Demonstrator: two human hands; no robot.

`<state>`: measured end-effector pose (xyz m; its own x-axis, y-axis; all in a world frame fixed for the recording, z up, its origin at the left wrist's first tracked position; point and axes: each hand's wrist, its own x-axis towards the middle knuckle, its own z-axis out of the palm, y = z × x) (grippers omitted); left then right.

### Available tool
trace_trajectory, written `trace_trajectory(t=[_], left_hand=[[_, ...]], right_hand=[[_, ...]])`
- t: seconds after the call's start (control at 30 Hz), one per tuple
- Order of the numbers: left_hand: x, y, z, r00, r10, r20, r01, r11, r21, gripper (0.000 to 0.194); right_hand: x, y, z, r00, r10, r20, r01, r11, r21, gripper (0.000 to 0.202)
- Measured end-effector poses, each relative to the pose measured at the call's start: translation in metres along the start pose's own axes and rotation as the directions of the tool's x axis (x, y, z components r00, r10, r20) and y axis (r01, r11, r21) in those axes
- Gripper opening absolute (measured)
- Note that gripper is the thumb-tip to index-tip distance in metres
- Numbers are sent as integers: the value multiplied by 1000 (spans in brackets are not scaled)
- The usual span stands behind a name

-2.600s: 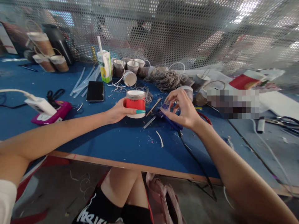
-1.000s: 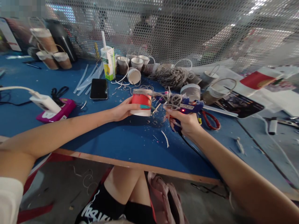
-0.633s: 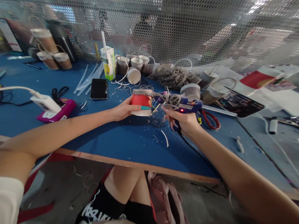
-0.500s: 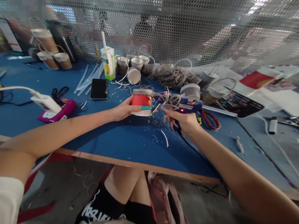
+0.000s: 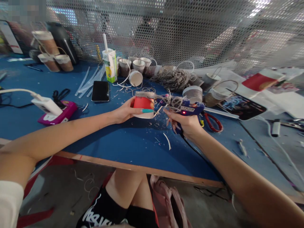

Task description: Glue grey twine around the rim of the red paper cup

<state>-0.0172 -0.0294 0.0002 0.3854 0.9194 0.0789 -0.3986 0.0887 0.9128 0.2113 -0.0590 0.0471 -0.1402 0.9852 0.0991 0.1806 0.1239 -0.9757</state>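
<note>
My left hand (image 5: 127,110) is wrapped round a red paper cup (image 5: 142,103) with a white rim at the bottom and grey cord wound round its upper end. A long teal nail shows on the thumb across the cup. My right hand (image 5: 186,123) grips a blue glue gun (image 5: 193,109) with a lit red light, its nozzle end pointing left at the cup. Tangled grey cord (image 5: 177,103) covers the front of the gun, so whether the tip touches the cup is hidden. A thin pale strip (image 5: 158,110) sticks out between cup and gun.
Behind stand several cord-wrapped cups (image 5: 138,65), a heap of grey cord (image 5: 173,79) and a drink carton (image 5: 110,65). A phone (image 5: 100,91) and a purple power strip (image 5: 68,109) lie left. Red-handled scissors (image 5: 213,126) lie right of the gun. Scraps litter the blue table (image 5: 133,142).
Almost nothing differs. The cup has turned or tilted very slightly in my left hand, and the right hand with the glue gun sits a touch further left.
</note>
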Motion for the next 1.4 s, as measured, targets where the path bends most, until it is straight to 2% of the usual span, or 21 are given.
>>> trace_trajectory(t=[0.5, 0.7, 1.1, 1.4], left_hand=[[0, 0, -2, 998, -29, 48, 31, 999, -31, 72], [-1, 0, -3, 1000, -31, 3, 31, 1000, 0, 71], [-2, 3, -1, 995, -31, 91, 35, 999, -42, 58], [-1, 2, -2, 999, -29, 41, 30, 999, -19, 63]], right_hand=[[-1, 1, 1, 999, 30, -30, -30, 1000, -1, 37], [-1, 2, 1, 1000, 18, -21, -19, 1000, -15, 40], [-3, -1, 1, 999, 36, -39, -36, 999, 2, 39], [-1, 0, 1, 999, 29, -27, -29, 1000, -3, 37]])
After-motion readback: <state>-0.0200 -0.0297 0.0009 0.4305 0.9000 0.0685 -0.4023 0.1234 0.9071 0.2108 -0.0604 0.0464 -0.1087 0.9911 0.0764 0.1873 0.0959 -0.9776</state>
